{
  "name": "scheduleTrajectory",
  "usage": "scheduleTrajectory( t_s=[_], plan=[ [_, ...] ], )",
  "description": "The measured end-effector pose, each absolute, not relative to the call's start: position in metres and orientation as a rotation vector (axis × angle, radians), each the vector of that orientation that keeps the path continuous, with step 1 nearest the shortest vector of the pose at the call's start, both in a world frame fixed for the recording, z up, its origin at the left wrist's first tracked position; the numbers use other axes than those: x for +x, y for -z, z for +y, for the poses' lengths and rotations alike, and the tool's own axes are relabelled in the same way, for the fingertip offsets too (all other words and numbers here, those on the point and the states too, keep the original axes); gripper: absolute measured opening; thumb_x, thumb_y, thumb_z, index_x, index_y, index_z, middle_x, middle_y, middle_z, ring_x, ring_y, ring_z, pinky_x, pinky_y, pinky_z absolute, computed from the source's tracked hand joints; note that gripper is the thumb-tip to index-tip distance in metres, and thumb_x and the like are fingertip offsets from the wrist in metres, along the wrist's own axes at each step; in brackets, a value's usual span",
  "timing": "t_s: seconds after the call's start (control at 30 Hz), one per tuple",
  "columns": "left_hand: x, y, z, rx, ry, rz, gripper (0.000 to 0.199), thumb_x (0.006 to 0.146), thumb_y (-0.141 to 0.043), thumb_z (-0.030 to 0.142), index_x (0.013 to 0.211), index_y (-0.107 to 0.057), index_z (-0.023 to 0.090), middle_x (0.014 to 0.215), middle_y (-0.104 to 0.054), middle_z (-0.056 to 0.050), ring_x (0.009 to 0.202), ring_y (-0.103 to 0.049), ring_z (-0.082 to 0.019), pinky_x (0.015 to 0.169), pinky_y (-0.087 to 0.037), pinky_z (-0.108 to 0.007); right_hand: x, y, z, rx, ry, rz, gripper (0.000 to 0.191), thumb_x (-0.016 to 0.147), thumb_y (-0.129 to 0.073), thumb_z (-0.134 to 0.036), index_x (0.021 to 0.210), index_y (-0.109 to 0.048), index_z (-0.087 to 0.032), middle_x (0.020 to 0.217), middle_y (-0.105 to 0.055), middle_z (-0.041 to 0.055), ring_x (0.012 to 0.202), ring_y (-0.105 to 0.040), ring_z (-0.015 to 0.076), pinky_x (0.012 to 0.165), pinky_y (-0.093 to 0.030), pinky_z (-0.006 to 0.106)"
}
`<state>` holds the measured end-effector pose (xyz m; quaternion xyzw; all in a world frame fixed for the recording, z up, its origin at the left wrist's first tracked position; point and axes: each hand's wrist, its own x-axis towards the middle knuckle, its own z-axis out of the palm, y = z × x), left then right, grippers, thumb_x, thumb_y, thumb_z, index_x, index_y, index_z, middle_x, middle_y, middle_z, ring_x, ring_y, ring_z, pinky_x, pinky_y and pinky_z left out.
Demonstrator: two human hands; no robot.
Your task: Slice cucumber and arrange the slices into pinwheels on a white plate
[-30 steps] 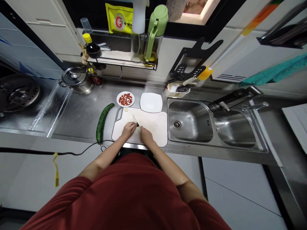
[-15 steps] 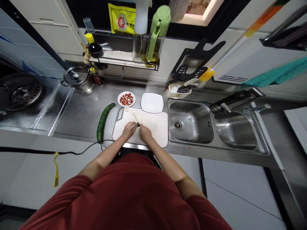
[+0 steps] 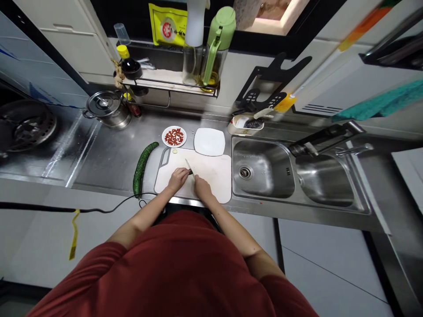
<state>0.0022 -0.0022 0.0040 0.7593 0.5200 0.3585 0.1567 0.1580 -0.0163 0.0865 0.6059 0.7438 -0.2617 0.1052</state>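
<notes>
Over the white cutting board (image 3: 214, 176), my right hand (image 3: 202, 188) is closed round a knife (image 3: 187, 164), its thin blade pointing away and to the left. My left hand (image 3: 178, 178) is closed beside it, fingertips pinching a small dark piece (image 3: 191, 171) against the blade; what it is cannot be made out. A pale slice (image 3: 175, 151) lies near the board's far left edge. Left of the board rests a long green cucumber (image 3: 141, 169). Behind the board are a plate of red chopped bits (image 3: 174, 137) and a white square plate (image 3: 209, 141).
A double sink (image 3: 264, 176) is on the right, with a faucet (image 3: 353, 149) behind it. A lidded steel pot (image 3: 107, 110) and a stove burner (image 3: 29, 127) are at the left. Bottles stand on a wall shelf (image 3: 165, 81). A black cable (image 3: 92, 211) crosses the front left edge.
My right hand has moved slightly right and nearer to me, and the knife blade has shifted a little right. My left hand has barely moved.
</notes>
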Motion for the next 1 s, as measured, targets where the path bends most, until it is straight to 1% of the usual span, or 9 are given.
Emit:
scheduleTrajectory(
  t_s=[0.2, 0.47, 0.77, 1.0],
  plan=[
    [0.002, -0.004, -0.003, 2.177, -1.028, 1.489, 0.024, 0.091, -0.046, 0.024, 0.105, -0.064, 0.021, 0.096, -0.065, -0.006, 0.093, -0.057, -0.016, 0.083, -0.049, -0.033, 0.151, -0.086, -0.007, 1.771, 0.762, 2.231, 0.030, 0.088, -0.032, -0.005, 0.115, -0.043, -0.015, 0.099, -0.065, 0.0102, 0.093, -0.063, 0.0197, 0.075, -0.045, 0.028],
    [0.002, -0.006, -0.002, 2.171, -1.037, 1.482, 0.024, 0.091, -0.045, 0.025, 0.104, -0.065, 0.020, 0.096, -0.065, -0.007, 0.092, -0.057, -0.017, 0.083, -0.049, -0.035, 0.143, -0.089, 0.002, 1.804, 0.764, 2.256, 0.032, 0.090, -0.031, -0.007, 0.118, -0.043, -0.015, 0.102, -0.065, 0.0103, 0.095, -0.063, 0.0201, 0.077, -0.045, 0.028],
    [0.003, -0.005, -0.003, 2.160, -1.031, 1.499, 0.025, 0.092, -0.045, 0.027, 0.105, -0.065, 0.021, 0.096, -0.065, -0.007, 0.092, -0.057, -0.018, 0.083, -0.049, -0.036, 0.157, -0.083, -0.017, 1.780, 0.742, 2.211, 0.029, 0.088, -0.033, -0.006, 0.113, -0.044, -0.016, 0.099, -0.065, 0.0100, 0.093, -0.063, 0.0207, 0.076, -0.045, 0.029],
    [0.002, -0.005, -0.002, 2.154, -1.039, 1.484, 0.025, 0.092, -0.044, 0.027, 0.104, -0.065, 0.021, 0.096, -0.065, -0.007, 0.092, -0.058, -0.018, 0.083, -0.050, -0.036, 0.145, -0.084, -0.002, 1.801, 0.763, 2.236, 0.033, 0.089, -0.032, -0.007, 0.119, -0.043, -0.015, 0.100, -0.065, 0.0099, 0.093, -0.063, 0.0200, 0.077, -0.045, 0.028]
  ],
)
